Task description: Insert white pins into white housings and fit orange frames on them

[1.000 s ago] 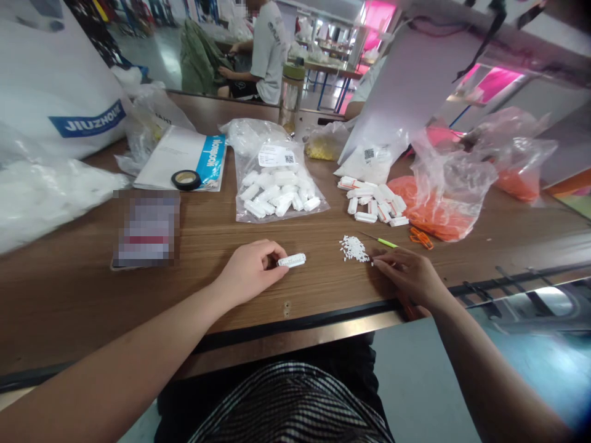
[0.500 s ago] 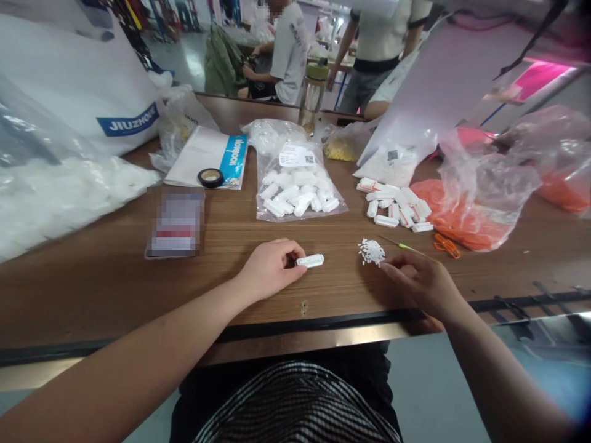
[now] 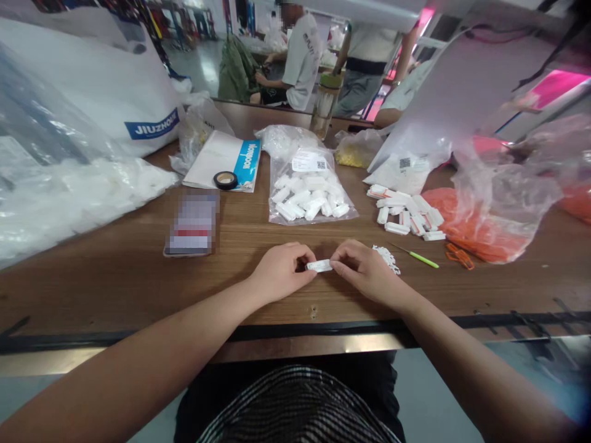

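Observation:
My left hand [image 3: 282, 271] pinches a small oblong white plastic piece [image 3: 319, 266] by its left end, just above the table. The fingertips of my right hand [image 3: 364, 271] are closed together at the piece's right end; whatever they hold is too small or hidden to make out. Right behind that hand lies a pile of tiny white bits [image 3: 386, 258], partly covered by it. A thin tool with a yellow-green handle [image 3: 423, 259] rests to the right of the pile. Further back is a heap of similar white pieces [image 3: 409, 212], some with orange strips.
A clear bag of white pieces [image 3: 314, 197] lies mid-table. To the left are a phone [image 3: 192, 224], a notebook [image 3: 207, 161] with a tape roll [image 3: 226, 179], and large bags [image 3: 92, 191]. Orange clips [image 3: 459, 256] and a bag of orange parts [image 3: 494, 227] sit right. People are beyond the table.
My right hand has moved left from the pile of tiny bits to the white piece. The left hand still holds that piece. The view has shifted slightly.

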Demonstrator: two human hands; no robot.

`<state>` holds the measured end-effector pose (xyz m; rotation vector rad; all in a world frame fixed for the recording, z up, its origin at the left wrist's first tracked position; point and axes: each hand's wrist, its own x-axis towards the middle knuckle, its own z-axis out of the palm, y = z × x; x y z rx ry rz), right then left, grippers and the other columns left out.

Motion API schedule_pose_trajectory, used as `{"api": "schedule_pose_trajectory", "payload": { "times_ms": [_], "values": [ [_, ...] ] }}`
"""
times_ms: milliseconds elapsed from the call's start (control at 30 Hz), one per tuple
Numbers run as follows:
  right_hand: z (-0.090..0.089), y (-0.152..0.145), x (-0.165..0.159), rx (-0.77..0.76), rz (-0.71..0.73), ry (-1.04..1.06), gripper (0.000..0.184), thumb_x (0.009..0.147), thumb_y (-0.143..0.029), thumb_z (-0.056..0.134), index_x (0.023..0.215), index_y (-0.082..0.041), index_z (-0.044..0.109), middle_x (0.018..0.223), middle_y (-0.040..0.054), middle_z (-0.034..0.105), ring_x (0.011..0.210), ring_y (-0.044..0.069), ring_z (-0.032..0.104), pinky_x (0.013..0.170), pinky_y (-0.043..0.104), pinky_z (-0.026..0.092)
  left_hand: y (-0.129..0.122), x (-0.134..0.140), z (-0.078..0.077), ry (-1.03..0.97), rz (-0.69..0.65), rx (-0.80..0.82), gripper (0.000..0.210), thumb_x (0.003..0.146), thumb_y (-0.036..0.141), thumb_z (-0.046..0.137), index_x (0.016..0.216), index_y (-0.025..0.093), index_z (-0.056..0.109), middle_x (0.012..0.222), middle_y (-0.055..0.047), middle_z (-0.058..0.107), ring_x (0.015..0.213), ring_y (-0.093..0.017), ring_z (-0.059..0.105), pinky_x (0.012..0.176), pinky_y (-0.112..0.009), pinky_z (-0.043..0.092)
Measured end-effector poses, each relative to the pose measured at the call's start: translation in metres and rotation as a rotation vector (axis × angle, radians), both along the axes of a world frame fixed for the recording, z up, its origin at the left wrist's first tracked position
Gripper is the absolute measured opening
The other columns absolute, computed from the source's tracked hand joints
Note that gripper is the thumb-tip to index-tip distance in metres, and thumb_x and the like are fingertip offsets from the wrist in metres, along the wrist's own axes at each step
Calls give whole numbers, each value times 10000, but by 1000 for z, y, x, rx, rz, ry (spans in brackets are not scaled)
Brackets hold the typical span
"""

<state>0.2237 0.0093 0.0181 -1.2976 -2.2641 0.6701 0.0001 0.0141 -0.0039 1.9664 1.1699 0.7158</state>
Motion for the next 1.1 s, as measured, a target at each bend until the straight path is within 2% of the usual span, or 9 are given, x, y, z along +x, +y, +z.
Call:
{"api": "schedule_pose_trajectory", "payload": {
  "times_ms": [133,400,500,633,800,900,1000,1100],
  "values": [
    [-1,0,-1,77,31,-39,121,929,-253,563,838,-200,622,852,32,622,834,178,559,787,330,430,0,0,0,0,4,3,93,769,241,683,859,219,696,752,23,597,601,-106,492,599,-263,373],
    [3,-5,-6,525,172,-421,222,954,-208,505,791,-168,649,807,60,637,798,202,500,769,378,348,0,1,-1,-5,23,-14,92,774,264,682,856,225,702,727,29,585,582,-104,464,596,-267,368],
    [1,-9,-2,596,174,-422,180,943,-200,527,882,-168,694,824,55,669,806,202,511,780,381,342,-1,1,-1,-10,22,-15,94,773,258,682,856,218,699,745,25,595,586,-103,461,603,-268,371],
    [-3,-12,3,591,132,-346,161,926,-197,557,970,-193,711,882,42,695,822,194,536,767,368,344,0,1,-2,-9,8,-15,98,769,248,681,862,217,696,776,21,604,597,-103,462,600,-266,367],
    [-4,-15,-9,641,160,-483,209,924,-207,515,804,-174,682,782,56,651,767,204,524,759,389,352,1,2,-5,12,25,-8,88,782,278,677,849,225,697,728,28,582,574,-103,451,575,-266,352],
    [-5,-15,-18,563,93,-437,228,902,-211,522,714,-170,643,751,63,630,746,202,533,731,380,371,2,1,-7,31,32,0,98,785,293,679,859,231,700,716,32,577,570,-104,444,577,-269,354],
    [-6,-11,-10,386,52,-214,151,885,-215,557,838,-178,695,805,51,666,758,181,583,737,349,426,2,0,-6,30,19,-2,110,787,292,679,878,234,701,721,31,577,576,-107,446,580,-269,360],
    [-8,-6,26,319,-10,-72,198,890,-228,563,1013,-206,717,925,56,712,859,192,640,812,355,481,1,0,-3,50,5,-2,109,786,281,676,881,232,698,722,29,577,586,-112,459,592,-273,366]
  ]
}}
